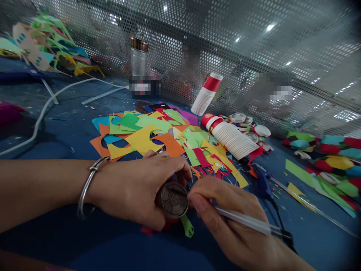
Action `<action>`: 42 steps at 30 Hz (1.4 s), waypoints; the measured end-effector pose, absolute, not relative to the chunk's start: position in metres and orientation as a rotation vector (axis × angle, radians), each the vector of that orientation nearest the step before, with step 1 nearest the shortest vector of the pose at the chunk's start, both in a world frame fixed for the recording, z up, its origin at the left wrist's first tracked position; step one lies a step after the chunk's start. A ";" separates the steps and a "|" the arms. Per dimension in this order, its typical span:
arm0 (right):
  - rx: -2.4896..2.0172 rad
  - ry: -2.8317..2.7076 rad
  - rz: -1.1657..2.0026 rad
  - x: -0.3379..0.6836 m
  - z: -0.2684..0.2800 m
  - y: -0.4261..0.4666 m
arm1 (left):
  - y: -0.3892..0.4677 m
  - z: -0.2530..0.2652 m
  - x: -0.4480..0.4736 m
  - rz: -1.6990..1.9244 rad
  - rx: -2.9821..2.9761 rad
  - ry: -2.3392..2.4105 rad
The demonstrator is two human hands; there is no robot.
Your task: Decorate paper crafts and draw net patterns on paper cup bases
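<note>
My left hand (pixel 132 190), with a silver bangle at its wrist, is wrapped round a small round piece with a disc-shaped top (pixel 173 203). Dark lines are drawn over that disc, and it looks like the bottom of a cut paper cup. From under its lower edge sticks a green paper strip (pixel 187 226) with small dark marks near the tip. In my right hand (pixel 225 210) is a pen (pixel 249 221) with a clear barrel and a black end. The pen's tip meets or hovers over the disc; contact is hard to tell.
Coloured paper scraps (pixel 143 130) spread beyond my hands. Behind them lie stacked paper cups (pixel 235 139), with a tilted stack (pixel 205 94) by the mesh panel (pixel 169 45). A blue glue gun (pixel 261 182) is at right, a glass jar (pixel 138 60) and white cable (pixel 42 113) farther left.
</note>
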State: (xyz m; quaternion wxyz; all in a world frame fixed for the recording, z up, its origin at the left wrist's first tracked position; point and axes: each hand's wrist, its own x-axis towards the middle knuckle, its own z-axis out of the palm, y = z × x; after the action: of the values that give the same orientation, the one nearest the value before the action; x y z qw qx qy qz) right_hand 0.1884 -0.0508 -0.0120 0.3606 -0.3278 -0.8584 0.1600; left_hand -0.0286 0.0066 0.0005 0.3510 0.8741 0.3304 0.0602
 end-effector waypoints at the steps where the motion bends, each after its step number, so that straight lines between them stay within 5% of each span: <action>1: -0.854 -2.220 0.413 0.189 -0.012 -0.052 | 0.007 0.001 -0.029 0.158 2.262 0.852; 42: -0.807 -2.214 0.404 0.188 -0.015 -0.049 | 0.006 -0.001 -0.029 0.155 2.261 0.826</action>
State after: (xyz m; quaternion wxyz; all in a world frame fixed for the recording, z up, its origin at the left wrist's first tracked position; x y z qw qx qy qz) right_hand 0.1883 -0.0486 -0.0146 0.3668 -0.3139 -0.8616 0.1571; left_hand -0.0295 0.0064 -0.0009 0.3565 0.8758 0.3198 0.0602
